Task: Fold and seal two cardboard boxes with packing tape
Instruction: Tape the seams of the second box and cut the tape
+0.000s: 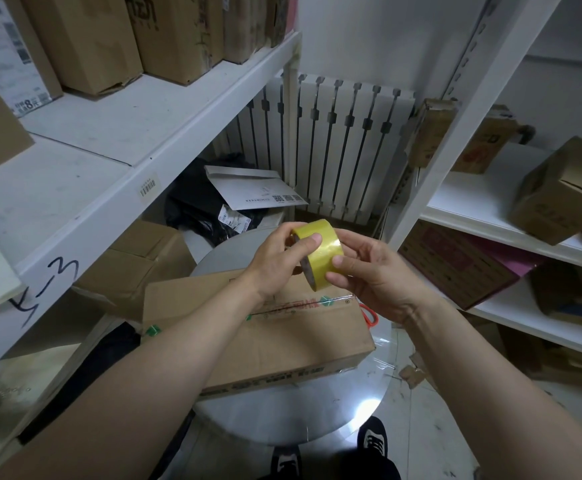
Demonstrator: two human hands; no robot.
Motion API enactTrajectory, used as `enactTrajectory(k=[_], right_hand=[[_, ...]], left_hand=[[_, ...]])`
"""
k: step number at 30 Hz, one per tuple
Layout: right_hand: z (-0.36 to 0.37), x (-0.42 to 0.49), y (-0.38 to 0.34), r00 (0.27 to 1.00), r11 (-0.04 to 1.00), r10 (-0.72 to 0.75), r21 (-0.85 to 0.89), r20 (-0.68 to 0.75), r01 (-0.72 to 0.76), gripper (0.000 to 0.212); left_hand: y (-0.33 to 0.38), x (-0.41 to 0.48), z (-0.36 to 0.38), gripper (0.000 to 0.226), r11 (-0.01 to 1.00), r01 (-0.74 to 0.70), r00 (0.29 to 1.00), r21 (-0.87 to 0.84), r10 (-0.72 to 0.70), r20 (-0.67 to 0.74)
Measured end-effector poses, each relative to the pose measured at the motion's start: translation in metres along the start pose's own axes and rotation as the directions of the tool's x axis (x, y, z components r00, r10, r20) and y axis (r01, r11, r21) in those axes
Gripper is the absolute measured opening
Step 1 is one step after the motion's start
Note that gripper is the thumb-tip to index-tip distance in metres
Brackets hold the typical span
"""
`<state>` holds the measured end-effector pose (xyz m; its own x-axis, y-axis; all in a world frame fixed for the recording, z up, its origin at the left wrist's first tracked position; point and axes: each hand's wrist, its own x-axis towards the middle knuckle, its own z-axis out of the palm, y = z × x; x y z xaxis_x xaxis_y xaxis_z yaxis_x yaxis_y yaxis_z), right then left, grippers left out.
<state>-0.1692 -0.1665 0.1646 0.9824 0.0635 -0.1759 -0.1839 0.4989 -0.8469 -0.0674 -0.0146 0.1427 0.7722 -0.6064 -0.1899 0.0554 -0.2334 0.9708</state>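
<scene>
A yellow roll of packing tape (322,252) is held up in front of me, above the table. My left hand (282,261) grips it from the left, thumb lying across the outer face. My right hand (372,271) holds its right side with thumb and fingertips on the tape. Below the hands a brown cardboard box (282,344) lies flat on a round grey table (282,417), its top flaps closed along a printed seam. Another brown box (140,268) sits left of the table, under the shelf.
White shelving (116,133) on the left carries several cartons; more shelves (490,209) on the right hold boxes. A white radiator (338,147) stands behind. Red-handled scissors (369,315) peek out beside the box. Black bags and a grey mailer (254,188) lie behind the table. My shoes show below.
</scene>
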Motion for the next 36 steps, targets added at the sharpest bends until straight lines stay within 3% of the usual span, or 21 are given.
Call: enactTrajectory(k=[3, 12, 19, 22, 25, 30, 36], right_hand=[[0.001, 0.001, 0.001, 0.999, 1.0, -0.003, 0.027, 0.034, 0.002, 0.052], [0.006, 0.006, 0.01, 0.998, 0.997, -0.059, -0.038, 0.037, 0.06, 0.053], [0.007, 0.003, 0.013, 0.998, 0.996, -0.058, -0.075, -0.037, 0.055, 0.049], [0.012, 0.005, 0.011, 0.987, 0.996, -0.065, -0.078, -0.145, 0.054, 0.035], [0.013, 0.008, 0.01, 0.97, 0.99, -0.072, -0.138, -0.233, 0.04, 0.025], [0.009, 0.009, 0.005, 0.987, 0.977, -0.065, -0.21, -0.145, 0.033, 0.039], [0.004, 0.004, 0.007, 0.999, 0.998, 0.006, -0.057, -0.038, -0.009, 0.043]], left_hand=[[0.004, -0.001, 0.005, 0.056, 1.0, -0.013, 0.999, -0.007, 0.013, -0.041], [0.007, 0.004, 0.018, 0.068, 0.998, 0.04, 0.975, -0.05, -0.05, -0.215], [0.013, 0.004, 0.021, 0.034, 0.995, 0.022, 0.961, -0.102, -0.049, -0.273], [0.016, 0.004, 0.024, 0.034, 0.997, -0.006, 0.962, -0.072, -0.014, -0.274], [0.021, 0.006, 0.024, 0.038, 0.992, 0.075, 0.955, -0.104, -0.102, -0.28], [0.029, 0.01, 0.015, 0.035, 0.85, 0.356, 0.894, -0.388, -0.431, -0.122], [0.026, 0.009, 0.012, 0.036, 0.799, 0.448, 0.856, -0.401, -0.513, -0.066]])
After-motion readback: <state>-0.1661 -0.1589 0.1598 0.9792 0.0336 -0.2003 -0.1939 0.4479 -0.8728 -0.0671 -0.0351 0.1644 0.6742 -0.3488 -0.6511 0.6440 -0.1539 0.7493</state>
